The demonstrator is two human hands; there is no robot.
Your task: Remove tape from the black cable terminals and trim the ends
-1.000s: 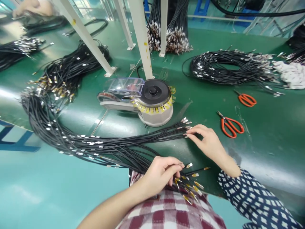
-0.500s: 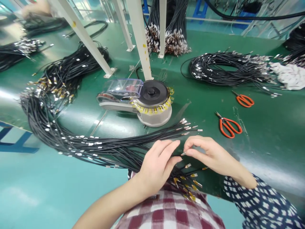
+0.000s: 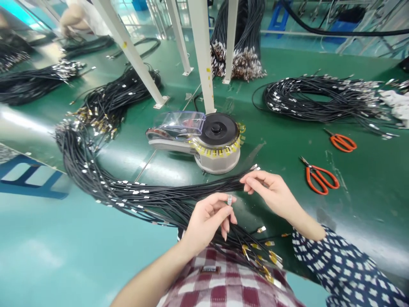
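Over bench (image 3: pixel 277 147), left hand (image 3: pixel 204 221) pinching silver connector (image 3: pixel 229 200), right hand (image 3: pixel 275 194) nearly closed, hold unclear

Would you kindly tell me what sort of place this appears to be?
It looks like a cable-assembly workshop, probably in a factory: bundles of black cables with metal-tipped ends lie on a long green workbench, along with what seems to be a tape dispenser.

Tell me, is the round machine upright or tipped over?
Upright. The round machine rests base-down on the green table, black disc on top.
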